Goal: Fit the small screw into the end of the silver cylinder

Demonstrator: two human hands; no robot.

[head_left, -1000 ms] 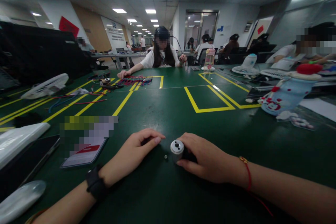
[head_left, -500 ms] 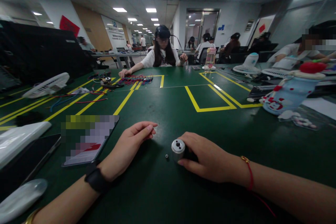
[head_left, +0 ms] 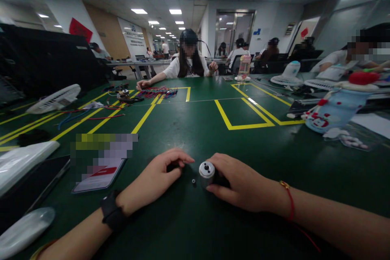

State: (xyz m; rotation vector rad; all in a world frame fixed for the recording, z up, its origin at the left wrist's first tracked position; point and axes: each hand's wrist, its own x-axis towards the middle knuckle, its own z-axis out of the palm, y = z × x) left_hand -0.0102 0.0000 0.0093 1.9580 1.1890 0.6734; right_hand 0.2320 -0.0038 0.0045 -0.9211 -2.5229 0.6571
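Observation:
My right hand (head_left: 233, 180) is wrapped round a silver metal cylinder (head_left: 206, 174) standing on the green table (head_left: 189, 126); its round top shows a dark centre and small holes. Just left of the cylinder lies a tiny metal part (head_left: 193, 181). My left hand (head_left: 166, 168) hovers to the left of that part, palm down, thumb and fingers apart with nothing between them. Its fingertips are close to the tiny part and the cylinder but touch neither.
At left lie a phone-like flat object (head_left: 105, 170), a white mouse (head_left: 27, 229) and coloured wires (head_left: 106, 107). A blue cup (head_left: 338, 107) stands at right. Across the table sits a person (head_left: 189, 61), one hand by a wire bundle (head_left: 160, 92).
My left hand has moved right and nearer to me, and its thumb has parted from the fingers. My right hand and the cylinder stay put. The other person's hand shifted slightly left.

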